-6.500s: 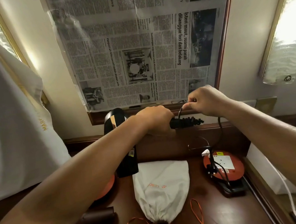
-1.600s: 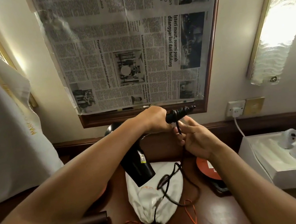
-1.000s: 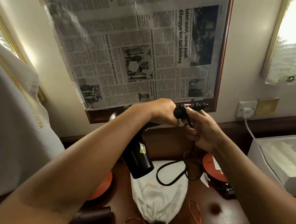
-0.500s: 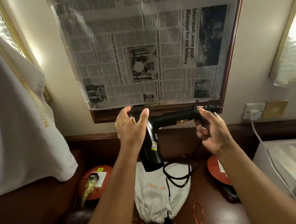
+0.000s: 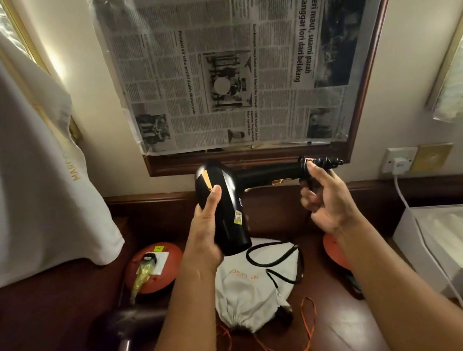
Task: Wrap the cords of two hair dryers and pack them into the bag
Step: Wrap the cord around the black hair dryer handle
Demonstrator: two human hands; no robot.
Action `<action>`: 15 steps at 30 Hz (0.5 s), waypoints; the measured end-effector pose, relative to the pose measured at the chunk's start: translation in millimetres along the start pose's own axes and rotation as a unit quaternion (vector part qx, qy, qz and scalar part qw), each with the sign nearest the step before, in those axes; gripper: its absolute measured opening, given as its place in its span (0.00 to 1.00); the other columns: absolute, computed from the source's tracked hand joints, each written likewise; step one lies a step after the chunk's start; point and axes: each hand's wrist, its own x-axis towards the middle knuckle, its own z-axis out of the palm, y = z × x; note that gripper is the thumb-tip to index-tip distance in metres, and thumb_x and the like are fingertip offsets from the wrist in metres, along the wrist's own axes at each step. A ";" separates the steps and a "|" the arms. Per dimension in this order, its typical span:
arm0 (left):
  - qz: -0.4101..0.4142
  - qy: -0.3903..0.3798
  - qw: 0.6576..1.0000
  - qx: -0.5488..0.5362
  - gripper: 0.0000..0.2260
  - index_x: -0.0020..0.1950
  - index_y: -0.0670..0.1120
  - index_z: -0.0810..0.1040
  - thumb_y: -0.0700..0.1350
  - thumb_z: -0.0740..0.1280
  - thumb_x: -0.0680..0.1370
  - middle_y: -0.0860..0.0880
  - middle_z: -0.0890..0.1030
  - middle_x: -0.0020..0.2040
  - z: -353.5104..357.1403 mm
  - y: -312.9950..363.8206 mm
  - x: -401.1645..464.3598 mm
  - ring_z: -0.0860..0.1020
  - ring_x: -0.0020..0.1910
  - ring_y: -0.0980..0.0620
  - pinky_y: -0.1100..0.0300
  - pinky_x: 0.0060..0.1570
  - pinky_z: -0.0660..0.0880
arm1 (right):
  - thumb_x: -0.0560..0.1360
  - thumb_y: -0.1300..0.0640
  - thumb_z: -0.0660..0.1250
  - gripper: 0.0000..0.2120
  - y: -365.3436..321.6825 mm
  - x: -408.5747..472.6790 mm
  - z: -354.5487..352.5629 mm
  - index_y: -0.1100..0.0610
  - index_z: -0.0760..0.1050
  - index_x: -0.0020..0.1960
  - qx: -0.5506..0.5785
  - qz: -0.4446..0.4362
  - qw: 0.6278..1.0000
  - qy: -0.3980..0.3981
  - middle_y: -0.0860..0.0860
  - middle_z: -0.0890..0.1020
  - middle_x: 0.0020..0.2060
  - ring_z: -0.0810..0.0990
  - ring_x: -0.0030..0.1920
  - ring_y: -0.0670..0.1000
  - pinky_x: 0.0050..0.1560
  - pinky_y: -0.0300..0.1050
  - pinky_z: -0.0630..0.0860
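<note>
White cloth: I see it hanging at the far left, draped down over the left end of the tabletop.
Second dryer: dark and blurred, lying on the tabletop at the lower left; I cannot tell how its cord lies.
Left reel: orange-red disc with a white label and a plug on it, flat on the tabletop, left of my left forearm.
Left hand: I have it grasping the barrel of the black hair dryer from below, thumb laid up along the barrel's side, fingers hidden behind.
Black hair dryer: held in the air above the tabletop, barrel pointing down toward the bag, handle running level to the right.
Bag: white drawstring pouch lying flat on the tabletop below the dryer, mouth gathered toward me, orange drawstring trailing loose on the wood.
Cord: black, loose loops resting on the bag; not wrapped.
Right hand: fingers curled at the handle's far end, beside the ribbed cord sleeve; I read it as pinching the cord there, but motion blur hides the contact.
Right reel: orange-red, mostly hidden behind my right forearm.
White box: at the far right, white cable running up to a wall socket.
</note>
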 end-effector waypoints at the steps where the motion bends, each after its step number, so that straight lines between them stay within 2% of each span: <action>1: 0.011 0.020 1.000 0.007 0.40 0.68 0.47 0.71 0.62 0.78 0.62 0.38 0.81 0.57 -1.0 -1.3 0.3 0.81 0.49 0.38 0.44 0.45 0.79 | 0.79 0.54 0.63 0.06 0.8 -3.0 1.7 0.55 0.73 0.54 -0.006 0.003 1.000 0.000 0.51 0.74 0.37 0.65 0.25 0.43 0.24 0.33 0.63; 3: 0.032 0.043 0.998 0.019 0.40 0.67 0.49 0.71 0.62 0.78 0.60 0.38 0.80 0.59 -3.1 -0.2 2.9 0.80 0.55 0.36 0.43 0.48 0.79 | 0.79 0.55 0.64 0.06 2.3 -8.8 5.7 0.56 0.73 0.54 -0.015 0.011 1.000 0.010 0.51 0.74 0.35 0.65 0.26 0.43 0.26 0.34 0.62; 6: 0.062 0.067 0.995 0.038 0.37 0.66 0.51 0.72 0.62 0.77 0.61 0.41 0.80 0.59 -4.8 4.7 7.0 0.79 0.57 0.37 0.40 0.55 0.77 | 0.79 0.55 0.64 0.05 5.9 -15.5 9.3 0.56 0.74 0.50 -0.043 0.031 0.998 0.039 0.50 0.74 0.33 0.66 0.26 0.43 0.25 0.34 0.62; 9: 0.087 0.081 0.992 0.047 0.33 0.67 0.51 0.72 0.59 0.76 0.66 0.44 0.81 0.58 -4.7 3.5 6.5 0.81 0.55 0.41 0.41 0.55 0.78 | 0.80 0.52 0.63 0.10 8.5 -23.6 13.3 0.59 0.76 0.48 -0.103 0.070 0.990 0.068 0.50 0.73 0.30 0.65 0.25 0.44 0.26 0.37 0.61; 11: 0.092 0.086 0.991 0.049 0.35 0.67 0.51 0.71 0.60 0.75 0.64 0.45 0.81 0.58 -5.5 2.2 6.9 0.80 0.56 0.43 0.41 0.56 0.77 | 0.80 0.51 0.61 0.14 7.6 -29.7 18.0 0.61 0.78 0.50 -0.130 0.095 0.984 0.076 0.49 0.71 0.27 0.64 0.25 0.45 0.26 0.39 0.59; 13: 0.101 0.084 0.990 0.053 0.38 0.68 0.51 0.71 0.62 0.75 0.62 0.46 0.81 0.58 -2.7 3.7 5.7 0.80 0.57 0.43 0.41 0.57 0.77 | 0.81 0.51 0.61 0.15 4.0 -34.3 22.9 0.62 0.79 0.50 -0.139 0.086 0.983 0.080 0.49 0.70 0.26 0.63 0.24 0.45 0.25 0.39 0.59; 15: 0.129 0.071 0.987 0.058 0.38 0.68 0.51 0.71 0.62 0.76 0.61 0.47 0.81 0.58 2.7 6.7 5.4 0.80 0.57 0.44 0.41 0.57 0.77 | 0.81 0.51 0.61 0.15 -1.3 -36.4 28.1 0.61 0.79 0.48 -0.181 0.039 0.978 0.097 0.49 0.69 0.26 0.63 0.23 0.45 0.24 0.39 0.60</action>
